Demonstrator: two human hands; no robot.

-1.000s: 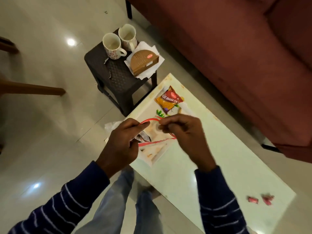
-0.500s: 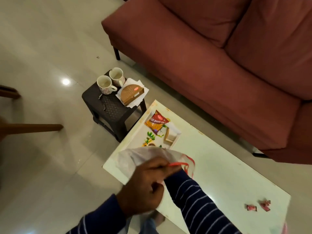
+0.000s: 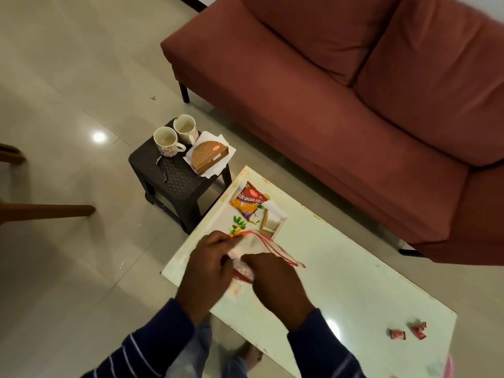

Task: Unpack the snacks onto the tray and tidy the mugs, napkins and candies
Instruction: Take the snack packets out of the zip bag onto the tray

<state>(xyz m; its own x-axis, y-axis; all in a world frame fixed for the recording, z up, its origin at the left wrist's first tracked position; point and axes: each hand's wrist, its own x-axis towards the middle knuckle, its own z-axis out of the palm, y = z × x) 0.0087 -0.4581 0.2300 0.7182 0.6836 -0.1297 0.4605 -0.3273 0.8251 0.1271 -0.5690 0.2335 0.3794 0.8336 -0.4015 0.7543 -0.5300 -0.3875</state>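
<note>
Both my hands grip a thin white plastic bag with red handles (image 3: 268,248) above the near-left end of the white table (image 3: 341,271). My left hand (image 3: 210,264) pinches its upper edge; my right hand (image 3: 275,282) clutches the crumpled part. What the bag holds is hidden. Beyond the hands lies a flower-printed tray (image 3: 278,223) with an orange-red snack packet (image 3: 249,200) on it. Two white patterned mugs (image 3: 166,140) (image 3: 185,128) stand on a dark stool (image 3: 177,175), beside a brown box (image 3: 208,158) resting on white napkins (image 3: 227,147). Pink candies (image 3: 409,330) lie at the table's right end.
A maroon sofa (image 3: 341,91) runs along the far side of the table. Wooden furniture legs (image 3: 46,211) reach in from the left over the glossy tiled floor. My jeans-clad legs show below the table edge.
The view has pulled back and tilted up. My right hand has come out from behind the bag and now bunches it together with the left hand, and the red handles trail to the right.
</note>
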